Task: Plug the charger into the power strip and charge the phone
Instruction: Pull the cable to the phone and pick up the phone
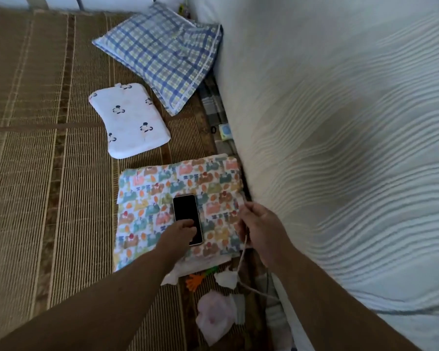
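Note:
A black-screened phone (186, 214) lies face up on a folded, colourfully printed blanket (162, 198). My left hand (180, 233) rests on the phone's near end, its fingers over the lower screen. My right hand (260, 226) is to the right of the phone, pinching a thin white charging cable (242, 257). The cable runs from the hand down past the blanket's edge toward the bottom right. No power strip or charger plug is visible.
A woven straw mat (48, 148) covers the bed. On it lie a plaid pillow (162, 54) and a small white pillow (129, 120). A white ribbed curtain (340, 122) hangs on the right. Crumpled tissue (224, 278), an orange toy (195, 281) and pink cloth (213, 315) lie near.

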The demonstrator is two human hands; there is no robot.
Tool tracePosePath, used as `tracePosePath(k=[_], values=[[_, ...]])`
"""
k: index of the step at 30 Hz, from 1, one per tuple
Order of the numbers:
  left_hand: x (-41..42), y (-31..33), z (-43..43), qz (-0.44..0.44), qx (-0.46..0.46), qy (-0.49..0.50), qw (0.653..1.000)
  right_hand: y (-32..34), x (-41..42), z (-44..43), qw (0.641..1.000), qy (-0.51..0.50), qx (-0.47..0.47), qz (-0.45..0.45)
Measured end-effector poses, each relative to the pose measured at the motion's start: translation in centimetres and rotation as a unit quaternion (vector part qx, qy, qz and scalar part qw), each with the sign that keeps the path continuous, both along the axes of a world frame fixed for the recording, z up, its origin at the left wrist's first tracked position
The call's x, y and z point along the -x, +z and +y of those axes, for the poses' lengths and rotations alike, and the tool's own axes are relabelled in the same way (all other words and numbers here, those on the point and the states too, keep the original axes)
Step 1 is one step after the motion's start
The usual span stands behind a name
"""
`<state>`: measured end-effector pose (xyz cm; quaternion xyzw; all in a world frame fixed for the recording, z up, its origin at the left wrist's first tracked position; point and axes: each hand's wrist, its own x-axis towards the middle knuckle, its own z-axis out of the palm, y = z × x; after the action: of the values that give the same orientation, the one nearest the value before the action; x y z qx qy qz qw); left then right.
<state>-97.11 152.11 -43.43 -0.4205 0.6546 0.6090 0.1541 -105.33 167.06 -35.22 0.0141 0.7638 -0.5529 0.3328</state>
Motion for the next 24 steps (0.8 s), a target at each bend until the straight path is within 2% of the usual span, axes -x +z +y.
tracePosePath(k=[4, 8, 13, 18, 24], values=[[0.1, -6.0, -2.0, -0.077, 0.014, -0.002, 0.997, -8.1, -1.4, 1.5, 0.996, 0.024, -0.031, -0.075], [0.9, -11.2, -2.6, -0.106, 0.018, -0.015, 0.994, -15.1, -1.0, 2.6, 0.985, 0.001, -0.052, -0.162], [2.3, -15.6, -2.7, -0.112, 0.049, 0.014, 0.992, -19.5, -0.4, 2.5, 0.985, -0.026, -0.102, -0.139], [3.0, -15.3, -2.5, -0.115, 0.017, -0.003, 0.993, -19.0, -0.4, 1.9, 0.988, -0.053, -0.082, -0.122], [2.9, -7.7, -2.2, -0.018, -0.139, 0.112, 0.984, -11.2, -0.6, 0.8, 0.996, -0.009, -0.058, -0.072]])
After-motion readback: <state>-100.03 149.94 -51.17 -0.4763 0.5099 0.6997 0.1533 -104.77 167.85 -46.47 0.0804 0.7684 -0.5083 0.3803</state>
